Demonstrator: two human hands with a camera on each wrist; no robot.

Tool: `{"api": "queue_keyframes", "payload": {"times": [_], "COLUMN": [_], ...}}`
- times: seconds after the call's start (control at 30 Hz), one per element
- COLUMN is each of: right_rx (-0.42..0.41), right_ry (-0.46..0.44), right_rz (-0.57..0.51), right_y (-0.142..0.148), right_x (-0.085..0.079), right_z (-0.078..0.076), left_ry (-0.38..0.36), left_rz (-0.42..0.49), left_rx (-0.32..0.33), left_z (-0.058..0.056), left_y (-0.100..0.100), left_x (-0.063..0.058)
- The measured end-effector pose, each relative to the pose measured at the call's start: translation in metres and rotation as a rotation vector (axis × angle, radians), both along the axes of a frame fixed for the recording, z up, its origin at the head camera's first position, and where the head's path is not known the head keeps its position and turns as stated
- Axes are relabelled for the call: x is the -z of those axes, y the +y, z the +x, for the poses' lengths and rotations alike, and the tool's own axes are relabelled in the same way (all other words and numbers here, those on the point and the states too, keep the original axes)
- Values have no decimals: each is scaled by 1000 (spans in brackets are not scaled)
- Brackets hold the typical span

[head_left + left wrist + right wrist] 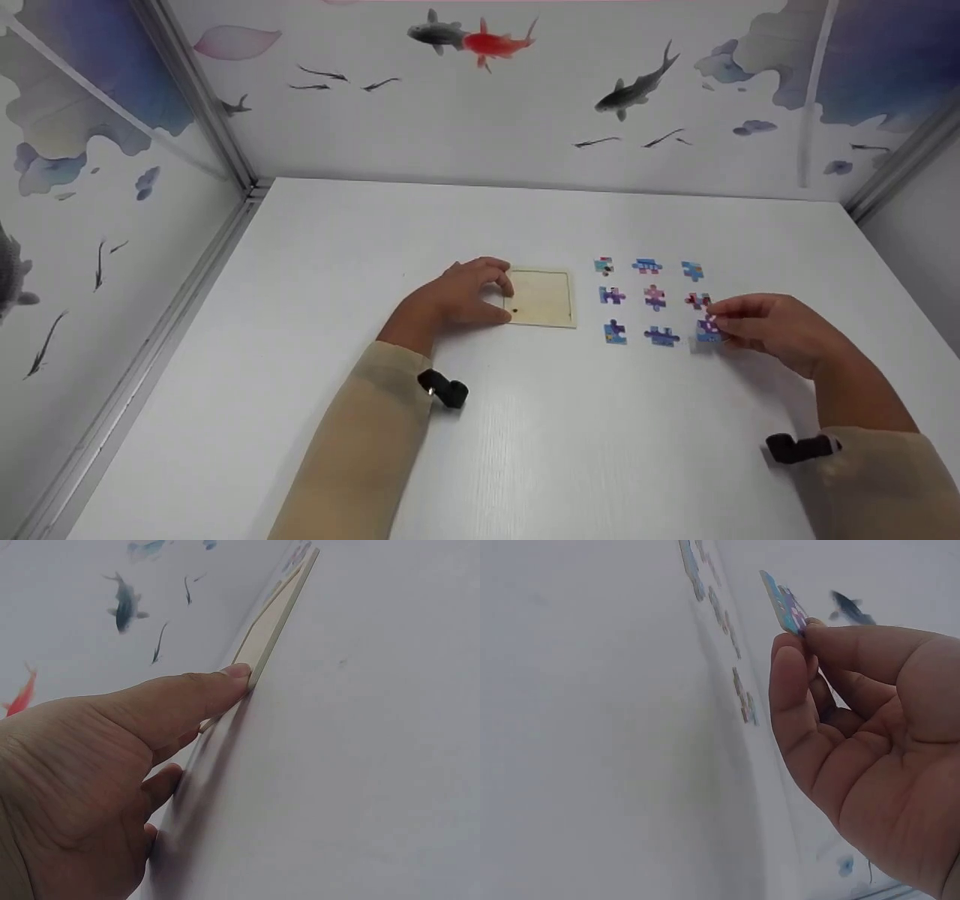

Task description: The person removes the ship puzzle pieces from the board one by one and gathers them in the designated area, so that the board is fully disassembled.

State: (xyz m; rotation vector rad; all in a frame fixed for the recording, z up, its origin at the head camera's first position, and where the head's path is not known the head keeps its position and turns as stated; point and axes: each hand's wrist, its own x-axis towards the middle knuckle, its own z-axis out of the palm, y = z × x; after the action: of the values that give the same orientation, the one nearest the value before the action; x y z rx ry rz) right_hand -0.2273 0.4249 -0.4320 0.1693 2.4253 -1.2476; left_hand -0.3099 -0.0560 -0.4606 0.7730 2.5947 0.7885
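My left hand holds the left side of a shallow, pale wooden puzzle tray, with curled fingers and thumb at its edge. In the left wrist view the thumb presses a corner of the tray. Between thumb and fingertips my right hand pinches a purple and blue puzzle piece, lifted off the table. The right wrist view shows that piece seen nearly edge-on. Close by lies a red and purple piece, partly behind the right fingertips.
Several other jigsaw pieces lie apart in rows right of the tray, among them a pink one and a blue one. The white table meets a printed back wall and a left side wall.
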Motion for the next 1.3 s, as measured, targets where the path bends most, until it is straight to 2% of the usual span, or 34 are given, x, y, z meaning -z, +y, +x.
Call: {"api": "queue_keyframes", "payload": {"times": [0.27,0.53,0.8,1.3], "right_rx": [-14,13,23,16], "right_ry": [-28,7,16,9], "right_rz": [-6,79,127,102], "right_y": [15,12,11,13], "right_x": [11,12,13,15], "right_z": [-2,0,-1,-2], "left_ry": [-6,9,-3,-6], "left_rz": [-8,-8,-11,-7], "left_rx": [8,36,14,13], "left_z": [-1,-5,-3,-1], "left_y": [0,-1,0,-1], "left_x": [-1,2,3,0]}}
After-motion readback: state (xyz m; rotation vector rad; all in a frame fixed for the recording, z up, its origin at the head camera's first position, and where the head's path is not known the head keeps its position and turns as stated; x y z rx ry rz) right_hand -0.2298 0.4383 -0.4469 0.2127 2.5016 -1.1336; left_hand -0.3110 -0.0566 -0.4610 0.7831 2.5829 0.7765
